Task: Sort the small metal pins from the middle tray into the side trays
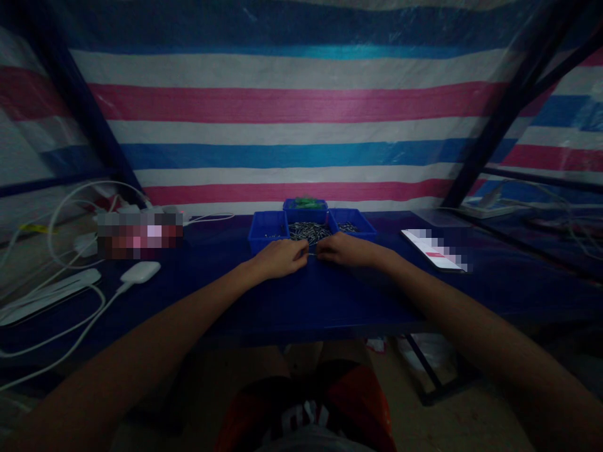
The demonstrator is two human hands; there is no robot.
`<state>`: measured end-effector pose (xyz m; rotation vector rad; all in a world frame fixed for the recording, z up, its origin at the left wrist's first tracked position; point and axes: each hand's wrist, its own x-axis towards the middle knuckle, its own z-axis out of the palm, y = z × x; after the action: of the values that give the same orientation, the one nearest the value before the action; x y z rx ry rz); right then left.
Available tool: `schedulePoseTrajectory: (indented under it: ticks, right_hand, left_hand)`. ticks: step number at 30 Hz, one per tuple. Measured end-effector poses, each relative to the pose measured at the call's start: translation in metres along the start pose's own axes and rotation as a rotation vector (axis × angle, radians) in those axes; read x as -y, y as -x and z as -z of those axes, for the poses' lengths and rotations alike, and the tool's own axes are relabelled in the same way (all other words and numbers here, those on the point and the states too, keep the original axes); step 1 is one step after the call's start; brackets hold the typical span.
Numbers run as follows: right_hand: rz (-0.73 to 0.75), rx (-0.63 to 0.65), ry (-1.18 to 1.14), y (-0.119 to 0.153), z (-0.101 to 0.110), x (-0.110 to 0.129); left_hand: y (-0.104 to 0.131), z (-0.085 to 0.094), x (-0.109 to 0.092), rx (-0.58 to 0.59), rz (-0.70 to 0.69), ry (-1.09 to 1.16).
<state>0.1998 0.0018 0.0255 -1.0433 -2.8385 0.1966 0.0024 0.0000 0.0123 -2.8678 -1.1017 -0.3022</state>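
Just in front of the blue bins, my left hand [281, 258] and my right hand [347, 250] face each other with a narrow gap between them. Both are closed, the fingers pinched together. A thin, light-coloured sliver [311, 253] shows in the gap between the fingertips; it is too small and dark to name. Behind the hands, the middle blue bin holds a heap of small metal pieces [308, 231]. The left blue bin [267, 224] has a few small bits in it, and the right blue bin [354, 218] holds more metal pieces.
A rear blue bin [287, 205] contains green items [306, 203]. On the blue table [301, 301], a phone [436, 251] lies to the right. A white charger [140, 272] with cables lies left. Dark blue frame posts [494, 113] and a striped sheet [301, 103] enclose the back.
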Motion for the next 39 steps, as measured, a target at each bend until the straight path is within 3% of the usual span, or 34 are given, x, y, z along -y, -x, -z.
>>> schedulePoseTrajectory:
  ticks: [11, 17, 24, 29, 39]
  right_hand:
    - [0.033, -0.095, -0.011, -0.0014, -0.0012, -0.0017]
    - [0.052, -0.052, -0.052, -0.0018, -0.0018, -0.0010]
    - [0.046, -0.005, -0.046, 0.0014, 0.0027, 0.0011]
    - [0.027, 0.024, -0.065, 0.0034, 0.0042, 0.0021]
    - [0.059, 0.001, -0.048, 0.0000, 0.0002, -0.0008]
  left_hand:
    - [-0.0025, -0.0012, 0.0029, -0.142, -0.083, 0.098]
    - [0.0006, 0.0002, -0.0006, -0.130, -0.138, 0.093]
    - [0.0015, 0.0023, -0.0045, -0.025, -0.066, 0.020]
    - [-0.0002, -0.0031, -0.0010, -0.017, -0.060, 0.007]
    - [-0.0007, -0.0040, -0.0006, 0.004, -0.056, -0.055]
